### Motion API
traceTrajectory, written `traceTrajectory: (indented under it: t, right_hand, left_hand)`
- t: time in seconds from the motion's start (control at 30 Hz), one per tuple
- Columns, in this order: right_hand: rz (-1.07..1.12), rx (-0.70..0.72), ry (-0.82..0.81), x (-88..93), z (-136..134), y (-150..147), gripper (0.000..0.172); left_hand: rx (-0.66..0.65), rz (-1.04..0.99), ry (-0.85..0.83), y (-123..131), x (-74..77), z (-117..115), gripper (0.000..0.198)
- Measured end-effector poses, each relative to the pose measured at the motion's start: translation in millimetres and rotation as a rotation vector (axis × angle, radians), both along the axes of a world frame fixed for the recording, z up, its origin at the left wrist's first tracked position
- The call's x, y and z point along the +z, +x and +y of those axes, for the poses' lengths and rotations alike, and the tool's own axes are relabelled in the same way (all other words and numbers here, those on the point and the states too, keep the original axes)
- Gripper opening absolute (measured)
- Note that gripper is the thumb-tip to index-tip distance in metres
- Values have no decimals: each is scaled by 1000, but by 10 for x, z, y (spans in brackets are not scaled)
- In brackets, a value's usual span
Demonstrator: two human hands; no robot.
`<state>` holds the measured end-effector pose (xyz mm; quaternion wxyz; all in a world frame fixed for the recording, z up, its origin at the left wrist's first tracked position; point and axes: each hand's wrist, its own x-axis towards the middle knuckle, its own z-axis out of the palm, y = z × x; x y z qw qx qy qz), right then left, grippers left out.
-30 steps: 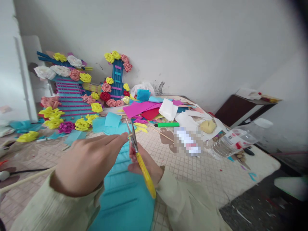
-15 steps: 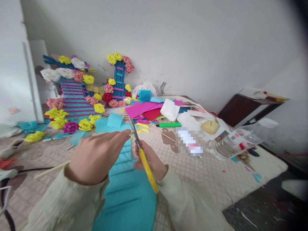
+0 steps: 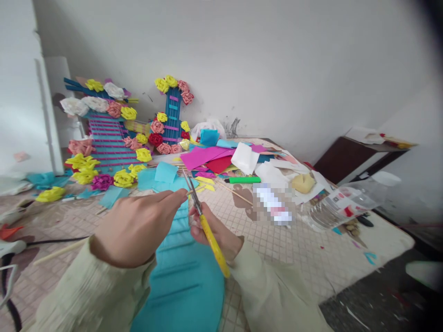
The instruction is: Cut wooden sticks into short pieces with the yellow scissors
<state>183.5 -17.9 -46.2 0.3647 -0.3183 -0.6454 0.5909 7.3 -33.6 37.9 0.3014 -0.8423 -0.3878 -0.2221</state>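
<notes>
Soft, even daylight fills my view — the white wall is bright, nearly washed out, without hard glare. Shadows are faint. The yellow scissors close to me look fairly sharp, but the edges bend and smear — the plastic bottle blurs, and the upper right corner goes black.

The thin stick in the left hand has slid rightward toward the yellow scissors, its tail now visible.
</notes>
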Motion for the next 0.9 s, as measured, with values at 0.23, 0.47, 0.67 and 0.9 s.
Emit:
traceTrajectory:
  t: [0.23,0.47,0.67,0.9]
  right_hand:
    - [38,92,1,-65,24,-4,45]
    - [39,-10,-84,-23,11,-47,40]
    - [117,-60,-148,11,-3,-64,37]
    - [111,-55,-146,-22,37,-96,40]
  left_hand:
    - [21,7,22,14,-4,-3,33]
    - [-60,19,-23,-45,-16,23,31]
    - [9,24,-24,-1,-81,46,28]
    - [4,-29,35,-2,-127,77,26]
